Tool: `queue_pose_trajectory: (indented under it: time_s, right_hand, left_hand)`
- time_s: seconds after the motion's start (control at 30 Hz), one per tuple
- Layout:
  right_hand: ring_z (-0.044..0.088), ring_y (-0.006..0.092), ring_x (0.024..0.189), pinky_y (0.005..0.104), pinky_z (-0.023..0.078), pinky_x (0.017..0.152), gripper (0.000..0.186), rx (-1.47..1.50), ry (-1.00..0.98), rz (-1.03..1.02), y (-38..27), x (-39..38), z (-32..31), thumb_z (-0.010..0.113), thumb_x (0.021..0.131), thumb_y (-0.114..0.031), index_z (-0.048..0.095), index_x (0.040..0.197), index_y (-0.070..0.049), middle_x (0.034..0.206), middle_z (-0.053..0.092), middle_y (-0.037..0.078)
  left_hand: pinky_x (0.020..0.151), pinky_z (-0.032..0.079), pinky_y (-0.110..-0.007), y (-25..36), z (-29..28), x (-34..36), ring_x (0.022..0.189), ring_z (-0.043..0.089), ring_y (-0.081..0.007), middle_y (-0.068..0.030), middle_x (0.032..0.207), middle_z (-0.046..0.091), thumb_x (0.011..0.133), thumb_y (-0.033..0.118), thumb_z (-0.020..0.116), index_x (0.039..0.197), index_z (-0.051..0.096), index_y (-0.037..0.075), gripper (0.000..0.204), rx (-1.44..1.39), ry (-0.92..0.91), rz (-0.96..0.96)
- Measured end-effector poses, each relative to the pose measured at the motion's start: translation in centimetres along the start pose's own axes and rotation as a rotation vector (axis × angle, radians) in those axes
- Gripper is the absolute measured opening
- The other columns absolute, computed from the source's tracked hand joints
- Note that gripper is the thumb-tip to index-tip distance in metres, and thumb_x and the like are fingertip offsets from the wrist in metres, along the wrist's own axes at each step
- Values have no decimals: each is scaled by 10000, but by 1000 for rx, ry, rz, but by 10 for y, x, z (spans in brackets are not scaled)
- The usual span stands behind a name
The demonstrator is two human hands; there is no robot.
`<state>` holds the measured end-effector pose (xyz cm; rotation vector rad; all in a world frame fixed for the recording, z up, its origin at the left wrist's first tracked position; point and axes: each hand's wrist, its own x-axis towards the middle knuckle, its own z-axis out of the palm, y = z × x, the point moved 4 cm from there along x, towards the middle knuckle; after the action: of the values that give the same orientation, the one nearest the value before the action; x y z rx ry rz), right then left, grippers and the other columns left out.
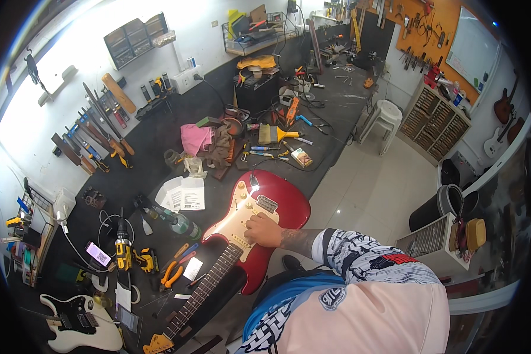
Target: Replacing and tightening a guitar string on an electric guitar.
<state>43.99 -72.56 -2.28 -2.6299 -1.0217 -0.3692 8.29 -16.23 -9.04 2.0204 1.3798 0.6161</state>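
A red electric guitar (290, 197) with a cream pickguard (225, 216) lies face up at the bench's front edge. Its neck (205, 288) slants toward the lower left and ends in a wooden headstock (158, 344). My right hand (262, 230) rests on the pickguard between the bridge and the neck, its fingers curled together. Whatever may be between those fingertips is hidden. Only the sleeve of my left arm shows; my left hand is out of view. Pliers with orange handles (172, 275) and a white card (192, 269) lie beside the neck.
Left of the guitar are a yellow cordless drill (123, 248), a lit phone (98, 254), a glass bottle (183, 224) and a white guitar (88, 330). Printed papers (186, 194), a wide brush (271, 134) and a pink cloth (196, 139) lie farther back. A white stool (386, 118) stands beyond.
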Motion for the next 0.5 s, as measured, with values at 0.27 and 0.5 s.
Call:
queue_pose_trajectory:
  time_s: [0.27,0.5]
  right_hand:
    - [592,208,1012,387,444,903,220,1,-6,2,2,1,-1,845,748,-365,749,846,-193,950,610,2]
    - [593,205,1010,384,444,903,227,3,7,4,0,0,-1,850,738,-357,746,854,-192,947,611,-2]
  left_hand:
    - [911,525,-431,1,1,0,1013,672,-275,-123,1135,735,1017,477,684,1214,731,-17,534,1,-3,-5]
    - [919,523,-429,-2,-2,0,1022,670,-272,-121,1146,734,1017,481,684,1224,727,-18,542,-2,1,-8]
